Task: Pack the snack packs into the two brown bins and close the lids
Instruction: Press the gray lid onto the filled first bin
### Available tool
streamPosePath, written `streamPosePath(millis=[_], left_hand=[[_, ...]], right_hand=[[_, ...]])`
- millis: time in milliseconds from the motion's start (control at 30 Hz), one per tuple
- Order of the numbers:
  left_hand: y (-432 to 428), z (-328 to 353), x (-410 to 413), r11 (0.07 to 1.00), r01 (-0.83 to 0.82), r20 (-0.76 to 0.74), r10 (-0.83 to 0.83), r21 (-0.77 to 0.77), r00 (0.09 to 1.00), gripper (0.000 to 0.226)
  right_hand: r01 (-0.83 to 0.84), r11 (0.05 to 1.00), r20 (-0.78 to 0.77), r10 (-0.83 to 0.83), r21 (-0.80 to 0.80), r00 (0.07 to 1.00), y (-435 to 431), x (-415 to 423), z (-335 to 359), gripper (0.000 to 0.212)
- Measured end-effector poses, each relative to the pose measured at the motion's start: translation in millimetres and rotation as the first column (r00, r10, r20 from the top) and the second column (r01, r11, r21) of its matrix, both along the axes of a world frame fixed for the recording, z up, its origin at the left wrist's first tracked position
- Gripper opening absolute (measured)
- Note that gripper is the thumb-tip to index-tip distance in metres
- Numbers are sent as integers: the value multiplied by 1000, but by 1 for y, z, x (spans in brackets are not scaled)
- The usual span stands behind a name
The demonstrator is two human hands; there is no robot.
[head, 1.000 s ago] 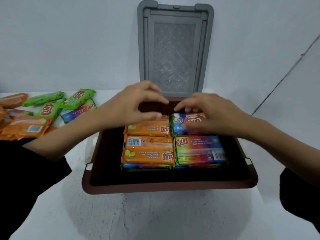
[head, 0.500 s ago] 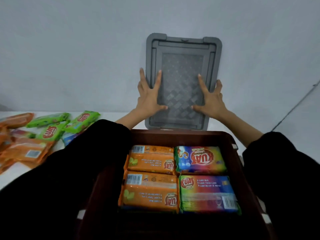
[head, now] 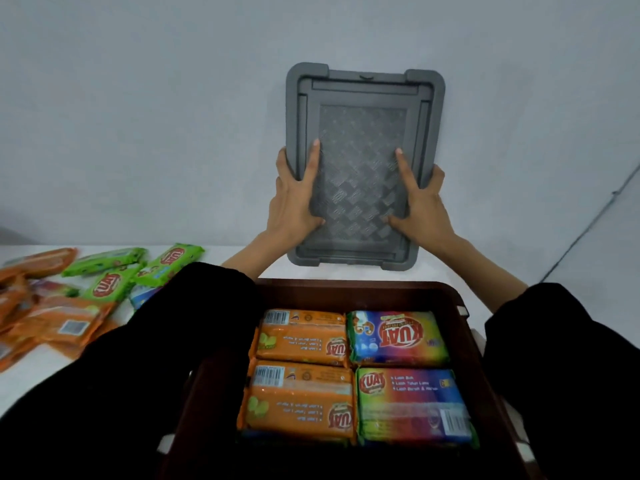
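- Gray lid (head: 363,168) upright, long axis 12–6, patterned face twd camera.
- L hand (head: 294,206) clamps its 9 edge, R hand (head: 420,202) its 3 edge, fingers wrapped round.

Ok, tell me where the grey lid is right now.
In the head view, the grey lid stands upright right of centre, just beyond the brown bin, gripped at both side edges by the left hand and right hand.

Four snack packs (head: 301,344) sit two-by-two in the bin (head: 346,289), lid (head: 363,168) upright just behind it, loose packs (head: 107,284) on the table (head: 34,379) at left.
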State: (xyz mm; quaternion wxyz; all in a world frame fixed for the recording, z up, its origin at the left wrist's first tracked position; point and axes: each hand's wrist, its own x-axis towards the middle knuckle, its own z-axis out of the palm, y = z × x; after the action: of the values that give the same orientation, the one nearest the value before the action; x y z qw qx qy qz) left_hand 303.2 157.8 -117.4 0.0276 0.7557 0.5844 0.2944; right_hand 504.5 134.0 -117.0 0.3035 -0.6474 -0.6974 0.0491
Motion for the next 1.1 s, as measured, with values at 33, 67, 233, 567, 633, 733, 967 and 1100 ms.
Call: streamPosePath(millis=[33,67,233,567,633,733,967,1100], left_hand=[[-3,10,-1,1000,0,8,0,16,1000,126],[-8,22,-3,1000,-1,17,1,26,1000,126],[-48,94,-18,999,25,30,-26,35,999,127],[-120,100,-66,883,156,18,-164,-443,986,119],[-131,81,-71,836,176,22,-192,-519,981,118],[-149,51,-78,762,228,88,-221,-606,971,110],[-194,16,-88,673,196,92,-187,-714,978,102],[-219,6,-82,737,103,10,-129,-669,992,95]], right_hand=[[-2,1000,13,2,20,1000,-2,0,12,105],[-5,999,21,4,37,1000,-5,-1,24,104],[-14,995,81,6,99,997,-42,-7,99,96],[-58,955,124,98,-290,987,-131,-17,104,94],[-50,929,104,95,-367,990,-145,-19,87,102],[-53,904,74,93,-425,993,-165,-23,61,114],[-95,855,-10,104,-510,995,-207,-31,13,92],[-54,854,85,114,-517,990,-226,-37,0,77]])
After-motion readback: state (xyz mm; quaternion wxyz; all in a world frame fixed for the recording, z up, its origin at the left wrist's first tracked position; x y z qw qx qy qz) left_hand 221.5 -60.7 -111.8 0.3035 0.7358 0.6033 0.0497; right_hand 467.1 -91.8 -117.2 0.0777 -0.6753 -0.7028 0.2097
